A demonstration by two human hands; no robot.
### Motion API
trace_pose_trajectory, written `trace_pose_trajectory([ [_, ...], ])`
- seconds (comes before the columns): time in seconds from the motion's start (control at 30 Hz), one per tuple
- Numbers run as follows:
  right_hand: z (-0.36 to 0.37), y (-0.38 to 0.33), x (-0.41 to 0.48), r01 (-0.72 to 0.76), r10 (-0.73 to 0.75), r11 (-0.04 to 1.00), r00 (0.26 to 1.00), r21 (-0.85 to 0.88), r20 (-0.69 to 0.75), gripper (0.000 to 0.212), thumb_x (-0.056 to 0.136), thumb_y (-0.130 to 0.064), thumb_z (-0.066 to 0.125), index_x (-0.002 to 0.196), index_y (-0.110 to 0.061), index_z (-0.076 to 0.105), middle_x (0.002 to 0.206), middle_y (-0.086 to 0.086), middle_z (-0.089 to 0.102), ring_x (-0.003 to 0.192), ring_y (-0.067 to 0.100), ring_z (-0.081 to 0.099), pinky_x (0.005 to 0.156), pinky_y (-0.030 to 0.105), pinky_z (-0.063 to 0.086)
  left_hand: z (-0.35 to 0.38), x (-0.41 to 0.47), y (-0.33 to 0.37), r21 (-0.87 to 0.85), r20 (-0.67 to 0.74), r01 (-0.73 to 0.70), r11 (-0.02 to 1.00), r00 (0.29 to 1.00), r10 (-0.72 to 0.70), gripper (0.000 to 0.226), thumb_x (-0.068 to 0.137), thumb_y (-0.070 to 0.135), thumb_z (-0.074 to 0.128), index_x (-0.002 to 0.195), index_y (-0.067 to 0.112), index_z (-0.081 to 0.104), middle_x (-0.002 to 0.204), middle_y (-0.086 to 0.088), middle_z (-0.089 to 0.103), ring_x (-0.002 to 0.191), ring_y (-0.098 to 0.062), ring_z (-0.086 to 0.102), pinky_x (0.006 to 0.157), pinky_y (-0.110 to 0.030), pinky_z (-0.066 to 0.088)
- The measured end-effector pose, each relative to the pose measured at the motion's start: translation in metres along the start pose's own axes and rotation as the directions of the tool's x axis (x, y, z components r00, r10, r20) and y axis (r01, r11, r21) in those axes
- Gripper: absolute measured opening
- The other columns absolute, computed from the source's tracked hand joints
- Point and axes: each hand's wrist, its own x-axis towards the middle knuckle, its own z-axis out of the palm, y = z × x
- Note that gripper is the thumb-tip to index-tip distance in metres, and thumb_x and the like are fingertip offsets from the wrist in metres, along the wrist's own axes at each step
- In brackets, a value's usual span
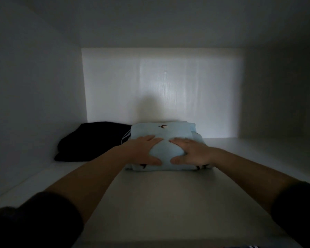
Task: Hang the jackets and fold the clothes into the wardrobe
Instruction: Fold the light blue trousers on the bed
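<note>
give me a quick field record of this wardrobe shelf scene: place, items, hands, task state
place: inside a white wardrobe shelf, dimly lit
item 1: folded light blue garment with small dark bird prints, lying on the shelf
item 2: dark folded garment, to the left of and touching the blue one
left hand: flat on the blue garment
right hand: flat on the blue garment
task state: blue garment folded and on the shelf, hands on it

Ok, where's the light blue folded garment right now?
In the head view the light blue garment sits mid-shelf, with the dark folded clothes on its left, under the flat left hand and right hand.
</note>
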Motion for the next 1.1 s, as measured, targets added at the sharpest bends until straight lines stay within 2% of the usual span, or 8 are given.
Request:
trace_pose_trajectory([
  [0.23,0.009,0.026,0.069,-0.030,0.029,0.997,1.000,0.068,0.007,0.086,0.085,-0.057,0.059,0.152,-0.030,0.012,0.159,-0.003,0.014,0.144,0.017,0.015,0.117,0.032,0.013,0.007,0.049,-0.034,0.009,0.012,0.010,1.000,1.000,-0.011,0.097,0.082,0.059,0.061,0.152,0.031,0.001,0.160,0.001,0.002,0.145,-0.018,0.010,0.116,-0.030,0.010],
  [0.43,0.019,0.045,0.110,-0.065,0.066,0.996,0.997,0.061,-0.025,0.088,0.083,-0.061,0.058,0.152,-0.030,0.012,0.159,0.000,0.015,0.144,0.021,0.017,0.117,0.036,0.016,0.015,0.081,-0.054,0.030,-0.047,-0.015,0.999,0.999,0.017,0.094,0.084,0.053,0.063,0.152,0.027,0.003,0.160,0.000,0.004,0.146,-0.015,0.009,0.116,-0.028,0.008],
  [0.67,0.017,0.058,0.121,-0.027,0.029,0.998,0.999,0.062,-0.018,0.088,0.084,-0.059,0.059,0.152,-0.031,0.010,0.159,-0.001,0.016,0.142,0.020,0.019,0.118,0.037,0.018,0.021,0.093,-0.055,0.050,-0.036,0.024,0.998,0.999,-0.022,0.102,0.080,0.060,0.062,0.152,0.025,-0.002,0.160,-0.006,0.003,0.146,-0.023,0.012,0.118,-0.038,0.015],
  [0.73,0.016,0.060,0.115,-0.005,0.005,1.000,1.000,0.000,-0.019,0.093,0.081,-0.062,0.060,0.151,-0.032,0.007,0.159,-0.002,0.012,0.144,0.020,0.015,0.118,0.039,0.016,0.021,0.088,-0.059,0.109,-0.008,0.044,0.993,0.999,-0.044,0.108,0.078,0.064,0.061,0.151,0.025,-0.008,0.160,-0.009,-0.001,0.146,-0.027,0.009,0.118,-0.043,0.016],
  [0.8,0.016,0.060,0.110,0.013,-0.015,0.997,1.000,-0.080,-0.026,0.097,0.080,-0.062,0.062,0.152,-0.031,0.003,0.160,-0.001,0.007,0.146,0.020,0.009,0.119,0.042,0.012,0.022,0.082,-0.063,0.184,-0.001,0.031,0.982,1.000,-0.031,0.104,0.082,0.062,0.057,0.151,0.023,-0.011,0.160,-0.012,-0.001,0.146,-0.028,0.011,0.118,-0.042,0.017],
  [0.93,0.025,0.050,0.102,-0.059,0.043,0.979,0.996,-0.196,-0.083,0.094,0.084,-0.062,0.055,0.152,-0.033,-0.004,0.161,0.000,0.000,0.147,0.025,0.004,0.117,0.051,0.014,0.029,0.076,-0.058,0.262,-0.079,0.068,0.963,0.996,-0.048,0.090,0.090,0.055,0.049,0.152,0.020,-0.006,0.159,-0.013,0.003,0.145,-0.028,0.015,0.115,-0.045,0.021],
  [1.03,0.022,0.036,0.084,-0.119,0.096,0.953,0.991,-0.278,-0.094,0.093,0.087,-0.055,0.055,0.152,-0.028,-0.007,0.161,0.004,-0.001,0.147,0.029,0.005,0.117,0.051,0.017,0.026,0.066,-0.044,0.314,-0.101,0.124,0.941,0.990,-0.096,0.085,0.091,0.048,0.049,0.152,0.015,-0.002,0.157,-0.015,0.008,0.143,-0.030,0.017,0.113,-0.050,0.024],
  [1.1,0.014,0.024,0.060,-0.117,0.100,0.942,0.993,-0.315,-0.070,0.091,0.090,-0.049,0.056,0.152,-0.024,-0.006,0.161,0.007,-0.001,0.147,0.029,0.006,0.117,0.051,0.019,0.021,0.053,-0.032,0.338,-0.090,0.137,0.931,0.990,-0.113,0.082,0.091,0.043,0.049,0.150,0.012,0.003,0.155,-0.016,0.012,0.141,-0.030,0.021,0.110,-0.048,0.028],
])
